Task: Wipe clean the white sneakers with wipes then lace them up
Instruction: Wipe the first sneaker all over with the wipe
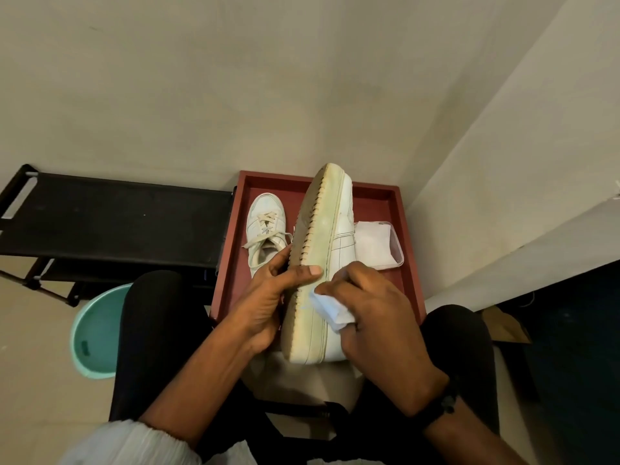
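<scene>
You are seated, looking down at your lap, and both your hands are busy with one white sneaker turned on its side so that its yellowed sole edge faces up at you. Your left hand wraps the sole side of the shoe, fingers curled behind it and the thumb laid flat across the sole edge; this grip seems meant to brace the shoe while the other hand rubs. Your right hand is closed around a folded white wipe, pressing it with the fingertips against the rim of the sole just beside your left thumb, on the part of the shoe nearest you. The toe points away from you, over a red tray that lies just beyond both hands. In the tray, beyond your left hand, the second sneaker stands upright with its cream laces threaded part way and the ends loose. Beyond your right hand, also in the tray, sits a clear plastic box holding a stack of white wipes, close enough to reach easily for a fresh one. Off to the outside of your left arm a teal bucket stands on the floor; what is inside I cannot tell. By my judgement the wiping stage is under way and the lacing has not begun on the held shoe.
</scene>
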The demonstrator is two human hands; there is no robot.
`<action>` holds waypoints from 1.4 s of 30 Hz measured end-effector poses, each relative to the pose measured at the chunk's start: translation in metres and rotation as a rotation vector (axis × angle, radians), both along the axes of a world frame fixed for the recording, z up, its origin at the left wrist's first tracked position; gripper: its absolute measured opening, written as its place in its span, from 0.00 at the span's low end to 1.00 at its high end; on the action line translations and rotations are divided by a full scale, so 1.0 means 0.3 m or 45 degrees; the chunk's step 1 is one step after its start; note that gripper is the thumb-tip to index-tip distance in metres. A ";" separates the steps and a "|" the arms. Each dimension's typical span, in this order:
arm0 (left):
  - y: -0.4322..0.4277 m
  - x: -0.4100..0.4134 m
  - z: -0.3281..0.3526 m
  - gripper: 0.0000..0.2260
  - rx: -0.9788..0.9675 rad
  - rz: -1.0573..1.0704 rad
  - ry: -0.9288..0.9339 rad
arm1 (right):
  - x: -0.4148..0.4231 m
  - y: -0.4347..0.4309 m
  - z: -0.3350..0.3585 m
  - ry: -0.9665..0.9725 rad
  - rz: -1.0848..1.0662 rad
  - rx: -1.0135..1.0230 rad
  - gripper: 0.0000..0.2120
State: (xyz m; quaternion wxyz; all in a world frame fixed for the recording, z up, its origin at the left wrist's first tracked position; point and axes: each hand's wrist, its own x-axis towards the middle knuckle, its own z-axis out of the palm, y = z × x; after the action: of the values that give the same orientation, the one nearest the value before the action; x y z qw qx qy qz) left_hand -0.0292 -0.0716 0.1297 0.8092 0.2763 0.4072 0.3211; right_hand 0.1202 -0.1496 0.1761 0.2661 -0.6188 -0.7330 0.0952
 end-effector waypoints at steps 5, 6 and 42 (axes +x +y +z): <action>0.004 -0.008 -0.013 0.26 -0.088 -0.015 -0.085 | -0.031 -0.056 0.002 -0.012 0.223 -0.144 0.17; 0.005 -0.007 -0.012 0.26 -0.100 -0.019 -0.095 | -0.022 -0.054 0.012 0.019 0.263 -0.150 0.16; -0.019 0.016 0.033 0.12 -0.087 0.101 -0.095 | 0.006 -0.031 0.052 0.112 0.265 -0.244 0.16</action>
State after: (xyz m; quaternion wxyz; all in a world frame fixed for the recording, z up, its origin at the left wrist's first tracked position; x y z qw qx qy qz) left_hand -0.0243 -0.0772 0.1396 0.8193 0.2200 0.3981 0.3490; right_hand 0.1221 -0.1589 0.1917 0.2265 -0.5572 -0.7683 0.2189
